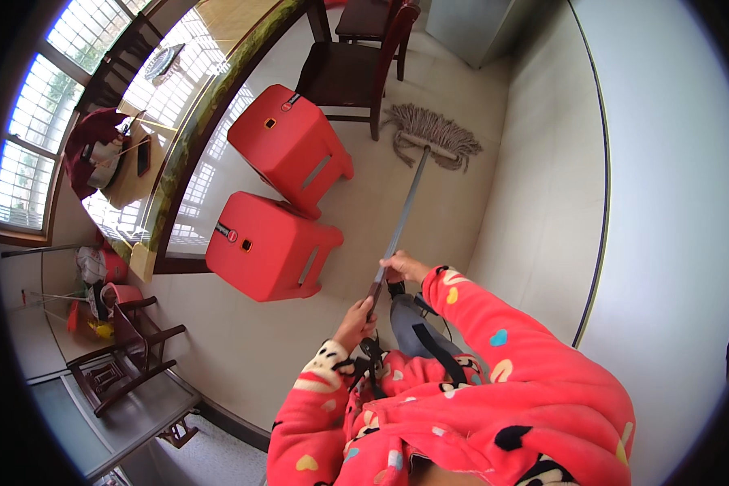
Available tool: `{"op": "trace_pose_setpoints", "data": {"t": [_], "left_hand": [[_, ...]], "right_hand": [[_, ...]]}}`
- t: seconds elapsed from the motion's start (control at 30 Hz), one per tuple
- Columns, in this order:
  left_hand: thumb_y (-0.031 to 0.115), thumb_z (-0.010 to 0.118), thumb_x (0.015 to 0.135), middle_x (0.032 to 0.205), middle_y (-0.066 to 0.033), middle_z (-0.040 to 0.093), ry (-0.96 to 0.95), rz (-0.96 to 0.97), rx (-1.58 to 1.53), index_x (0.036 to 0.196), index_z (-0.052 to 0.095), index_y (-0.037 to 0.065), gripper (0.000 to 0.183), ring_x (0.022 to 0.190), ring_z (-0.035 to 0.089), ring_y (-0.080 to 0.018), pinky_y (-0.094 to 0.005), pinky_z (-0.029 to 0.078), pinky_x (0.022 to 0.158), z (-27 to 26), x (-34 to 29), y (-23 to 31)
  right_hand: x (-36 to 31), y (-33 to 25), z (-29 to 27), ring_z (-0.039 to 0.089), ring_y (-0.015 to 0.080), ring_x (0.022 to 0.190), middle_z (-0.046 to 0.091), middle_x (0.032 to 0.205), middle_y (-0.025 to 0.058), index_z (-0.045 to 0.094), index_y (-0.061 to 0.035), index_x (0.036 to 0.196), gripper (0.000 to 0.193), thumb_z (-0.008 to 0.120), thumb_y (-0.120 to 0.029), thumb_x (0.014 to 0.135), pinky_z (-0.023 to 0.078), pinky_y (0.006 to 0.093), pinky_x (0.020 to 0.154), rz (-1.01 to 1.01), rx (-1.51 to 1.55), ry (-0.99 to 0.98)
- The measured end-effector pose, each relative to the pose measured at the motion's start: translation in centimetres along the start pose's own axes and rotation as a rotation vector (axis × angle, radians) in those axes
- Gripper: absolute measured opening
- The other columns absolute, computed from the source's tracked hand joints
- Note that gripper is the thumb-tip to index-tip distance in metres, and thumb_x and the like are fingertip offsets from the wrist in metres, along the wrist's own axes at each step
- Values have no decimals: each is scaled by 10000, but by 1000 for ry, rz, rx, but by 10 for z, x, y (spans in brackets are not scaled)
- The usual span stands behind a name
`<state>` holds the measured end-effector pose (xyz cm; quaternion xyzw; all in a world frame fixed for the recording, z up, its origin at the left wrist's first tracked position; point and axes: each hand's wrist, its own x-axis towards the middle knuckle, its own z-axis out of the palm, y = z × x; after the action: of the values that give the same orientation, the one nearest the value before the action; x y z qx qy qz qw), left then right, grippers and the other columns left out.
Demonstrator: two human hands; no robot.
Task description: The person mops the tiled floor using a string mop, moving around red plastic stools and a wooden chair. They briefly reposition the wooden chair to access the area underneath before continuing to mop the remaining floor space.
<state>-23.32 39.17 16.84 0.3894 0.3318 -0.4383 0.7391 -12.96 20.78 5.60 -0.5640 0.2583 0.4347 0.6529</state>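
A mop (407, 194) slants away from me across the pale floor, its grey strands (437, 134) spread flat beside the legs of a dark chair. Both my hands are wrapped round its metal pole. Nearer the end of the pole is my left hand (355, 324). Farther up, my right hand (404, 267) grips the shaft. My sleeves are red with coloured hearts.
Two red plastic stools (275, 247) stand left of the pole, next to a glossy table (188, 121). Past them is a dark wooden chair (344, 73). A white wall (664, 202) runs along the right. A small wooden chair (130, 356) is at lower left.
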Motion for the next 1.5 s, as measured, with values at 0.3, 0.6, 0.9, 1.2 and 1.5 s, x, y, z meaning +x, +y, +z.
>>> {"op": "trace_pose_setpoints", "data": {"t": [0.3,0.6,0.9,1.2,1.5], "left_hand": [[338,435,939,593,15,416,137,-22,37,943,477,96,245,385,326,-70,-213,244,339,-77,-221,-158],[325,469,925,562,35,405,324,-66,28,965,544,80,260,402,314,-57,-210,214,354,-56,-381,-211],[295,473,925,568,13,425,372,-115,146,1043,523,54,273,407,326,-62,-218,215,351,-45,-348,-150],[364,458,928,493,24,390,131,-26,274,991,517,72,304,346,310,-78,-241,225,339,-3,-107,-27],[404,526,886,607,-4,432,12,88,77,917,465,114,298,391,328,-81,-227,250,345,133,135,74]], "right_hand": [[-70,156,125,633,250,804,648,853,114,592,-29,893,232,625,-242,807,510,412,739,385,-52,-274],[-78,241,166,611,274,911,630,956,140,560,-2,952,178,513,-159,884,479,422,873,736,231,-404],[-51,229,150,621,256,820,635,873,98,563,-26,926,149,557,-158,859,502,409,784,554,235,-360],[23,54,30,604,225,585,593,664,82,558,-54,756,90,534,-127,803,508,397,509,161,393,137],[27,-101,-118,606,205,621,593,761,72,501,-45,913,201,565,-228,859,512,362,530,-133,237,336]]}}
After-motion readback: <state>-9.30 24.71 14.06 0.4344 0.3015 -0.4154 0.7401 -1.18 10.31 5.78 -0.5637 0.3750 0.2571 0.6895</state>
